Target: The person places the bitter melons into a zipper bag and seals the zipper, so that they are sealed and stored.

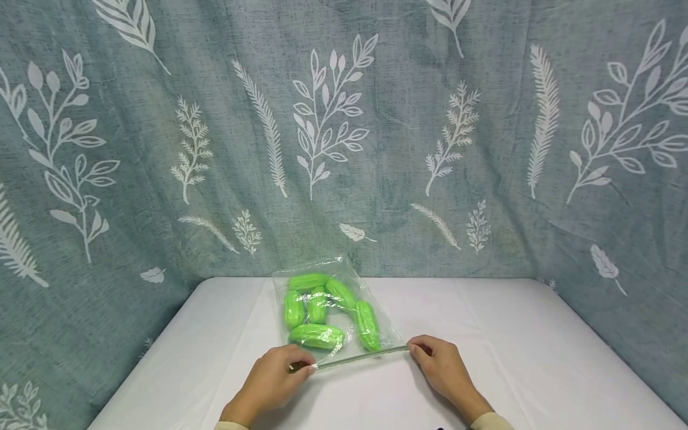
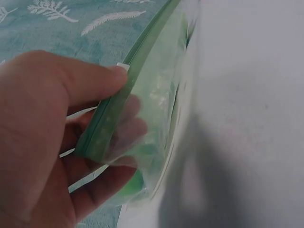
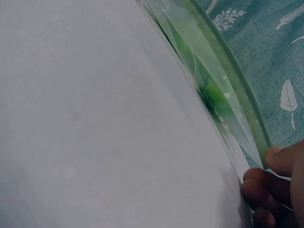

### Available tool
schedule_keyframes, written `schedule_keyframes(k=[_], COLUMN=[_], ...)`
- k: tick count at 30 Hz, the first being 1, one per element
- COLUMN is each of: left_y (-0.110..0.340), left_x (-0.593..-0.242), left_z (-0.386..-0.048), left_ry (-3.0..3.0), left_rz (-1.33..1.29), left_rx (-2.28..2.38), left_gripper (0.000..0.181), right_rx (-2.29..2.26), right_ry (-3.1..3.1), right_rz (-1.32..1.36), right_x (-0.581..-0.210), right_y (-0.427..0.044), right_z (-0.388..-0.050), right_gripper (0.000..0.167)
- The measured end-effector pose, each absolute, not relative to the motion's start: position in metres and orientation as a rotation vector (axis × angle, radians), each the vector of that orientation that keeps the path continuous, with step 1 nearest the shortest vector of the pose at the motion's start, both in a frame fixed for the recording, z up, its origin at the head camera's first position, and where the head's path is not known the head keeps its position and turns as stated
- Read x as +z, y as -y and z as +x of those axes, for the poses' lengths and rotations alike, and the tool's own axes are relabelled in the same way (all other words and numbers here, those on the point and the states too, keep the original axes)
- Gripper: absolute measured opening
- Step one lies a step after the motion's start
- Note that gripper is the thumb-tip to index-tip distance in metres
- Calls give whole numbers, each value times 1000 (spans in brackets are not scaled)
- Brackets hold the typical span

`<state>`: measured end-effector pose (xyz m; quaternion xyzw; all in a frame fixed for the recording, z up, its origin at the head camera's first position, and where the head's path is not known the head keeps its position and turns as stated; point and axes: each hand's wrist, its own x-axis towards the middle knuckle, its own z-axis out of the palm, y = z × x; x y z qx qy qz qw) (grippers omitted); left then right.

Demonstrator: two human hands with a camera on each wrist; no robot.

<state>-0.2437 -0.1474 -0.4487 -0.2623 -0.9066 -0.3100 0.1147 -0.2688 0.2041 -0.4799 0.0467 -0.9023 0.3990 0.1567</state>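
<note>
A clear zip bag (image 1: pixel 335 316) lies on the table with several bright green, oblong, ridged vegetables (image 1: pixel 317 336) inside. Its green zip strip (image 1: pixel 365 356) runs along the near edge, raised off the tabletop. My left hand (image 1: pixel 274 376) pinches the strip's left end between thumb and fingers. In the left wrist view, the thumb lies against a small white slider (image 2: pixel 122 67), and some fingers show through the clear plastic. At the opposite end, my right hand (image 1: pixel 443 367) pinches the strip's right corner. The right wrist view shows that thumb and fingers (image 3: pixel 266 190) at the corner.
A white-covered table (image 1: pixel 537 352) extends around the bag on all sides. Blue-green curtains (image 1: pixel 387 149) with white leaf prints hang behind it and along both sides. A small dark object, too cropped to identify, shows at the bottom edge of the head view.
</note>
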Motion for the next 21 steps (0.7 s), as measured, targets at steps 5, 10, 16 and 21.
schedule_keyframes(k=[5,10,16,21], left_y=[155,163,171,174], left_x=[-450,-451,-451,-451], left_z=[-246,-246,-245,-246], left_ry=[2633,2640,2656,2674], left_rz=[-823,-825,-802,-786], left_rx=[-993,-1061,-1095,-1128], left_gripper=[5,5,4,6], right_rx=[1138,1135,1125,1124], right_ry=[2588,2595,2601,2611], right_rz=[133,121,121,102], right_x=[-480,-481,-481,-479], right_y=[-205,-205,-205,-205], right_z=[-268,-270,-271,-270], right_gripper=[8,7,7,8])
